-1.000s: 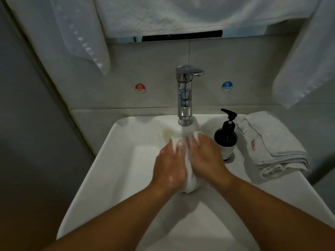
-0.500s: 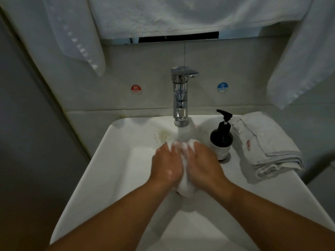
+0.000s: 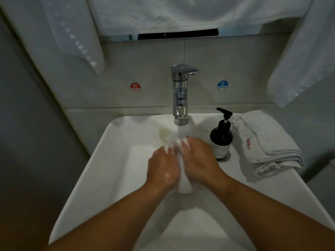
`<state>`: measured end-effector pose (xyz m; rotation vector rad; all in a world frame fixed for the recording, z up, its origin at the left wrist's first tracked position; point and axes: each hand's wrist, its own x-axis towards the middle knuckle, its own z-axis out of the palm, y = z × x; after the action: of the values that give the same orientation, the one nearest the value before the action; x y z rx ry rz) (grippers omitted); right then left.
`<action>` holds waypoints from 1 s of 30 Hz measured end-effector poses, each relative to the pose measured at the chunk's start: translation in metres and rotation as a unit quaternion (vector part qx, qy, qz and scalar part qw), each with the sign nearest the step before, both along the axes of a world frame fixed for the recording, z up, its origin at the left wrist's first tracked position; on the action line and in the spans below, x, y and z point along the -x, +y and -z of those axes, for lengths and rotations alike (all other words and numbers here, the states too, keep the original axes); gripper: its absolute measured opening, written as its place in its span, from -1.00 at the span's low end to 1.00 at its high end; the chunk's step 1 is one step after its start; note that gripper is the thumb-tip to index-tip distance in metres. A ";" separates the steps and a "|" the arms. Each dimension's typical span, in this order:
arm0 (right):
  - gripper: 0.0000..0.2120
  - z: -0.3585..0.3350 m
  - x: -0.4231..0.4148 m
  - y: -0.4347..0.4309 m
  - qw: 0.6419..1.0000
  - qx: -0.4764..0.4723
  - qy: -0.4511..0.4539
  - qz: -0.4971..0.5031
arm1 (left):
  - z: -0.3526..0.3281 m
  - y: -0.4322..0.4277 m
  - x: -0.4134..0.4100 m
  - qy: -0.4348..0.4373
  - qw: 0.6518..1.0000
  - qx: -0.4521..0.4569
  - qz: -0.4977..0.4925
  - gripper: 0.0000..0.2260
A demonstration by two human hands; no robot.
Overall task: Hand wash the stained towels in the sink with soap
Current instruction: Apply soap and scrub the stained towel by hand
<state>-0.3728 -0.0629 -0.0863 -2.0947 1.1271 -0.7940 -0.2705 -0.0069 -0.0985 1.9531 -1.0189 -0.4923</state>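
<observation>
Hands, left (image 3: 163, 167) and right (image 3: 199, 160), both grip one bunched, sudsy white towel (image 3: 184, 186) over the sink (image 3: 112, 160), below the faucet (image 3: 180, 95). Against a second ago the grip is unchanged and the knuckles have shifted slightly, so scrubbing continues. Stained folded towels (image 3: 268, 142) wait beside the soap bottle (image 3: 221, 138).

A white towel (image 3: 183, 184), sudsy and bunched, hangs over the white sink (image 3: 112, 160); red-stained folded towels (image 3: 268, 144) lie right of the dark soap bottle (image 3: 221, 140).
</observation>
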 end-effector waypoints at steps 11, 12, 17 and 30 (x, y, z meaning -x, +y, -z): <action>-0.66 -0.001 0.002 -0.008 0.999 -0.015 -0.027 0.021 | 0.007 -0.003 -0.002 -0.043 0.999 -0.008 0.030 -0.52; -0.65 0.000 0.005 -0.019 0.997 -0.051 -0.024 0.049 | 0.004 0.002 0.006 -0.050 0.997 0.006 0.053 -0.51; -0.71 0.013 0.014 -0.014 0.995 -0.060 0.074 0.013 | 0.003 -0.007 0.009 -0.043 0.998 0.040 0.033 -0.52; -0.76 0.006 0.016 -0.013 0.983 -0.142 -0.116 -0.007 | -0.016 0.002 0.005 0.039 0.993 0.085 0.076 -0.69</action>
<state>-0.3891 -0.0763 -0.0919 -1.7250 1.0304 -0.7970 -0.2753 -0.0046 -0.0823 1.7007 -1.1277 -0.5444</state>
